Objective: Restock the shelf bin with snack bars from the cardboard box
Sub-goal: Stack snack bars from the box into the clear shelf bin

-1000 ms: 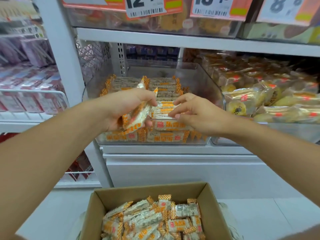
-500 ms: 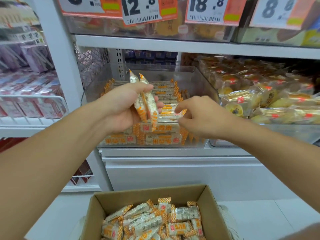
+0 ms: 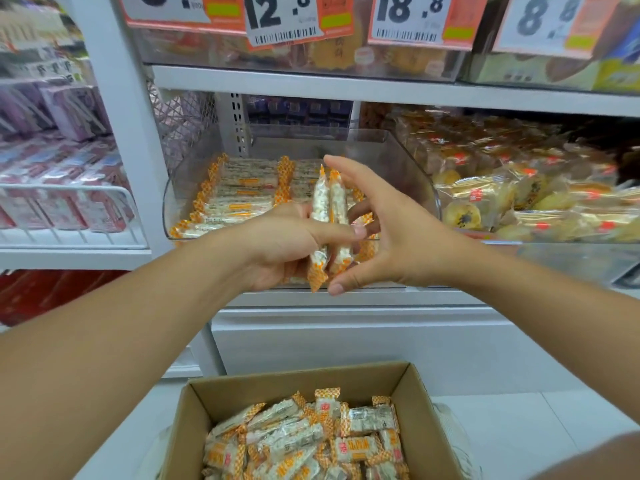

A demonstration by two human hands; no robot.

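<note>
My left hand [image 3: 277, 247] grips two snack bars [image 3: 329, 216] in clear wrappers with orange checked ends, holding them upright in front of the clear shelf bin [image 3: 412, 161]. My right hand [image 3: 391, 230] is spread around the bars from the right, index finger up by their tops and thumb at their lower ends. Rows of the same bars [image 3: 242, 192] lie stacked in the bin. Below, the open cardboard box [image 3: 426, 410] holds several loose bars [image 3: 311, 438].
A neighbouring clear bin [image 3: 568, 251] to the right holds wrapped yellow pastries [image 3: 485, 199]. A white wire basket [image 3: 69, 209] with pink packets sits on the left. Price tags [image 3: 280, 19] hang from the shelf above. A white shelf post [image 3: 114, 109] stands left of the bin.
My left hand has carried the two bars rightward and kept them upright. My right hand left the stacked bars, opened and moved in around the held pair.
</note>
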